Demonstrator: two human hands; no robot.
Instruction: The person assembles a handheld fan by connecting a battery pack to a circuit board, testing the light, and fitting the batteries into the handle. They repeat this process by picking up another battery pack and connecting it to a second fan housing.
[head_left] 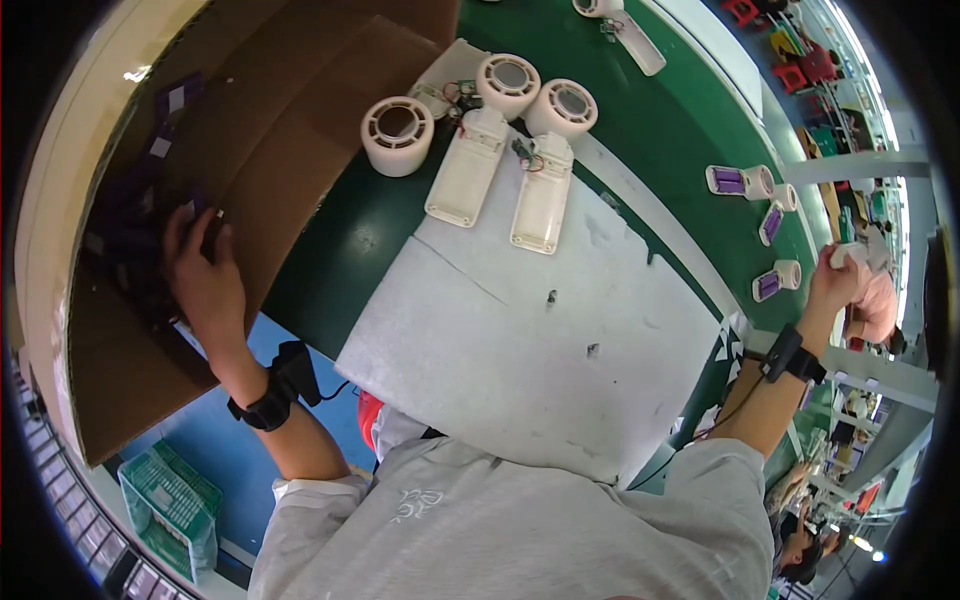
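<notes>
My left hand (207,285) is inside a cardboard box (300,130) at the left, fingers apart, over dark purple battery packs (150,265) with white labels. I see nothing held in it. Stretched far to the right, my right hand (835,285) is closed on a small whitish piece whose kind I cannot make out. On the table ahead lie white handheld fan bodies (465,170) with round slotted heads and small green circuit boards showing. Another fan body (543,195) lies beside it, and a round fan head (397,135) stands left of them.
A white foam sheet (540,330) covers the near part of the green table (660,130). Several fans with purple batteries (767,285) lie at the right, near a metal frame (860,165). A green basket (170,495) stands low left. Other people work farther right.
</notes>
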